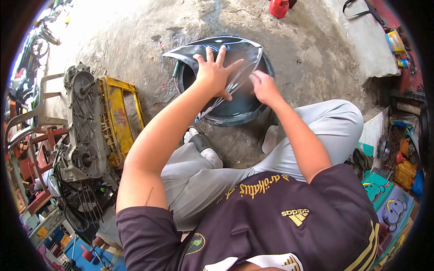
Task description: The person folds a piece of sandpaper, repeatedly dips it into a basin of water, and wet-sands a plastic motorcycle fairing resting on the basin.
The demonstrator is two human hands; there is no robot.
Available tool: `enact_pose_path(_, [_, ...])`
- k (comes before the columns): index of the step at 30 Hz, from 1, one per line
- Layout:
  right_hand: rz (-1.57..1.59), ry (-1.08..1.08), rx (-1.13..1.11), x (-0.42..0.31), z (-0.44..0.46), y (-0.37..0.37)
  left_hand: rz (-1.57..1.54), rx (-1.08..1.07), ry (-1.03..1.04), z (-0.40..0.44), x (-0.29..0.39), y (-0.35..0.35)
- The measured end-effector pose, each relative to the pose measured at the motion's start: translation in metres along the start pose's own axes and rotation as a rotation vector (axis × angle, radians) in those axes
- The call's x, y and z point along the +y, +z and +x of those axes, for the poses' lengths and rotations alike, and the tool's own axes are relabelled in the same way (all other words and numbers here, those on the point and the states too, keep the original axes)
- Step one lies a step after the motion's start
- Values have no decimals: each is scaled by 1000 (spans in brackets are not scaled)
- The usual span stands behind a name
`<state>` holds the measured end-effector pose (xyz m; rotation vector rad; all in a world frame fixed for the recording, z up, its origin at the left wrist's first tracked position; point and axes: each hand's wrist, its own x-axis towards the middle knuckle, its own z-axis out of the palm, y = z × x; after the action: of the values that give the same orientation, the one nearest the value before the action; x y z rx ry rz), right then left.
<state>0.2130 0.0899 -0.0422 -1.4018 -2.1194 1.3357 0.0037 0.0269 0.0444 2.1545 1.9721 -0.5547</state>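
A glossy black curved panel with white edges and blue markings (244, 48), like a motorcycle fairing, rests across a round black basin (235, 121) on the floor. My left hand (213, 74) presses on the panel, fingers spread wide and the thumb low near its shiny edge. Beside the panel's right edge is my right hand (267, 89), its fingers curled together and slightly smeared by motion. Whatever may be between those fingertips is too small to make out. Pale shiny streaks run along the panel between the two hands; I cannot tell whether they are film, water or reflections.
A grey metal engine casing (83, 124) stands at left against a yellow plastic crate (118, 115). A red container (279, 8) is at the top. Along the right are a concrete ledge (366, 49) and a colourful printed box (393, 207). My legs flank the basin's near side.
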Motion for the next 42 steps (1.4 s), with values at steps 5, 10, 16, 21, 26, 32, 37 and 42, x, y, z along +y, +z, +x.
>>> enact_pose_path(5, [-18, -82, 102, -7, -6, 2, -3, 8, -2, -3, 1, 2])
enact_pose_path(10, [-2, -73, 141, -5, -3, 6, -6, 18, -1, 0, 0, 3])
enact_pose_path(16, [-76, -117, 250, -12, -8, 8, -7, 3, 3, 0, 0, -2])
enact_pose_path(21, [-161, -357, 240, -15, -19, 21, 10, -3, -19, 2, 3, 1])
enact_pose_path(26, [-175, -257, 389, -11, -4, 13, 6, 14, -10, -1, 3, 2])
enact_pose_path(32, [-237, -344, 334, -9, -12, 14, 3, 28, -4, 1, 1, 3])
enact_pose_path(37, [-250, -383, 272, -13, -26, 17, 2, 6, -3, 0, 2, 3])
enact_pose_path(42, [-274, -414, 384, -3, -12, 16, 3, -7, -8, -1, 3, 5])
